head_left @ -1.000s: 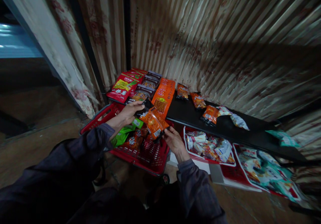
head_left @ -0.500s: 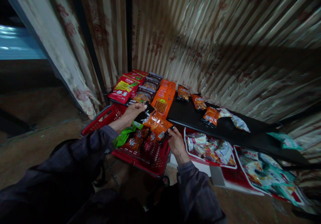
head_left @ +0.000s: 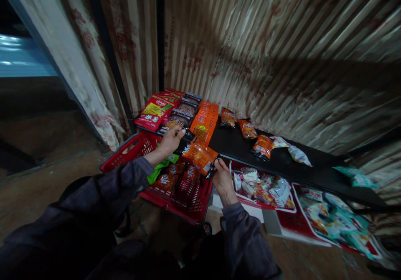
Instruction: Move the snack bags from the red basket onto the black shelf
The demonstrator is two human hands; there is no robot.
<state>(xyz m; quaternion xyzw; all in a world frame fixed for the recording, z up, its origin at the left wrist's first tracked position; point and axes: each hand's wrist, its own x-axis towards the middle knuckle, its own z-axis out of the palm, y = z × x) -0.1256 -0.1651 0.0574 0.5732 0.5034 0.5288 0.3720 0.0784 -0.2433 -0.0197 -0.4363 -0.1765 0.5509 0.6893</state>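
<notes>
Between my hands, above a red basket (head_left: 125, 149), an orange-and-black snack bag (head_left: 200, 155) is held by its two ends. My left hand (head_left: 171, 141) pinches its black upper-left end. The black lower-right end is gripped by my right hand (head_left: 223, 179). Below it, more orange snack bags (head_left: 169, 179) and a bright green bag (head_left: 156, 171) lie in the basket. Just beyond the held bag, a large orange packet (head_left: 205, 119) rests on the black shelf (head_left: 225, 140), beside dark checkered-edge packets (head_left: 183, 113) and red packets (head_left: 155, 112).
Farther right on the shelf lie small orange bags (head_left: 263, 146), white bags (head_left: 299, 154) and a teal bag (head_left: 354, 175). Two more red baskets, one with white snack bags (head_left: 260, 186), one with teal-and-white bags (head_left: 338, 217), stand below its front edge. A pleated curtain (head_left: 250, 54) hangs behind.
My left hand has moved slightly right. The orange-and-black bag has shifted a little to the right and now lies over the large packet's lower edge. Both hands still hold its ends.
</notes>
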